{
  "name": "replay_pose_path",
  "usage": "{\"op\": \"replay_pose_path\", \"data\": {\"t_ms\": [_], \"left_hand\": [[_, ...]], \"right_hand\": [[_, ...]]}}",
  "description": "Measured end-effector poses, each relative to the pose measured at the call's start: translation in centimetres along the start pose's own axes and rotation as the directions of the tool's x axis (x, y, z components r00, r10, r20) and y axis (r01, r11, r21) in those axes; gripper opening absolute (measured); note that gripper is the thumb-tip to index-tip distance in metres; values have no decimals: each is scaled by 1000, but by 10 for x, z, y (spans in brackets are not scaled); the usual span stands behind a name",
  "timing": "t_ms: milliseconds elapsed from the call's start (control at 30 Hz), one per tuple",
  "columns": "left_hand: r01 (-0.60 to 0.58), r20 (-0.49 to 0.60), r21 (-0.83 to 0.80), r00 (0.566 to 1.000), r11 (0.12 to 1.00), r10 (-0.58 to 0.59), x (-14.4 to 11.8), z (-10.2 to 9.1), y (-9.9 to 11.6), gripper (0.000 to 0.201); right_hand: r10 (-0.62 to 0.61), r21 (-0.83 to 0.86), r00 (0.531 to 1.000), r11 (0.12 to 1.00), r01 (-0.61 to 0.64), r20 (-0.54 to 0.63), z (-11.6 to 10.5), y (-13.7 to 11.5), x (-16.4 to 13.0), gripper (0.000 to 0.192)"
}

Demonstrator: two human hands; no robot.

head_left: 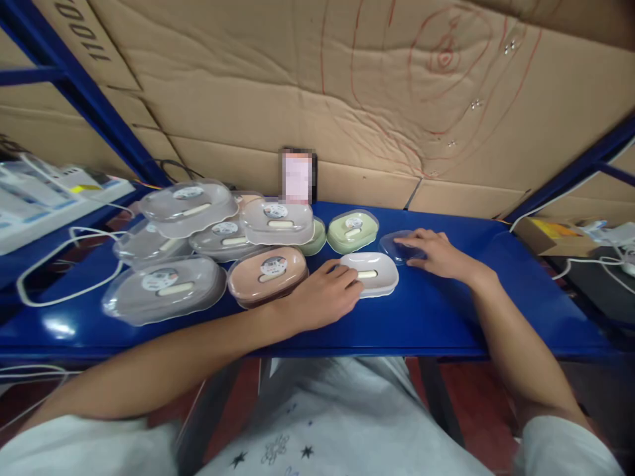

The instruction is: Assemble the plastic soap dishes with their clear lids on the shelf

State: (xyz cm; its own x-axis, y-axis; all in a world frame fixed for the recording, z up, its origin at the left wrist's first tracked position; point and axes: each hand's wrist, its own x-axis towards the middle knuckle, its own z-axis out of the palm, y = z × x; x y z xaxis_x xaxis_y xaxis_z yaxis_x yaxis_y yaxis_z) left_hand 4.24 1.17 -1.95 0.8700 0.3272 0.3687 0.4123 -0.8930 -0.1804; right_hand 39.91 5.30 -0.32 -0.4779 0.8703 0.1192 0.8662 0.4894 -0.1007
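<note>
A pale oval dish [381, 276], lidless, lies on the blue table with a cream bar-shaped piece at its middle. My left hand [330, 296] grips its left end with curled fingers. Just right of the dish is a clear plastic lid [391, 248], its right side held between the thumb and fingers of my right hand [439, 254]. Behind the dish sits a green lidded dish [353, 231] with a round label. Beside my left hand are stacked peach lidded dishes [268, 274]. Grey lidded dishes [191, 208] are piled farther left.
The blue table [446, 324] backs onto a cardboard wall [248, 86]. A phone with a blurred screen [298, 177] leans there. White cables [30, 301] and a white box-like stack [59, 198] are at left; an open carton [558, 238] is at right.
</note>
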Motion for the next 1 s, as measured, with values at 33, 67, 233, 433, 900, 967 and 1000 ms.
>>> {"op": "replay_pose_path", "data": {"t_ms": [33,67,233,433,900,967,1000], "left_hand": [[-3,-28,-34,1000,999,2,0,5,-3,15],[-1,-50,-72,999,997,-2,-1,9,-5,17],[51,-41,-223,997,973,-62,-6,10,-10,24],[108,-54,-206,991,973,-121,-3,3,-9,37],[137,-94,-207,983,969,-159,-6,12,-9,43],[148,-77,-202,983,968,-167,-6,12,-9,40],[153,-76,-201,982,968,-171,-6,12,-9,38]], "right_hand": [[39,-25,999,999,-40,-25,2,6,1,57],[64,-35,997,997,-65,-43,4,10,0,58],[50,153,991,988,-31,-124,5,11,-3,59],[13,271,975,962,48,-221,-6,-36,-4,48],[-387,66,898,911,407,-208,22,-80,-8,70],[-386,81,902,910,407,-195,24,-77,-7,71],[-376,95,907,912,398,-187,25,-76,-7,71]]}}
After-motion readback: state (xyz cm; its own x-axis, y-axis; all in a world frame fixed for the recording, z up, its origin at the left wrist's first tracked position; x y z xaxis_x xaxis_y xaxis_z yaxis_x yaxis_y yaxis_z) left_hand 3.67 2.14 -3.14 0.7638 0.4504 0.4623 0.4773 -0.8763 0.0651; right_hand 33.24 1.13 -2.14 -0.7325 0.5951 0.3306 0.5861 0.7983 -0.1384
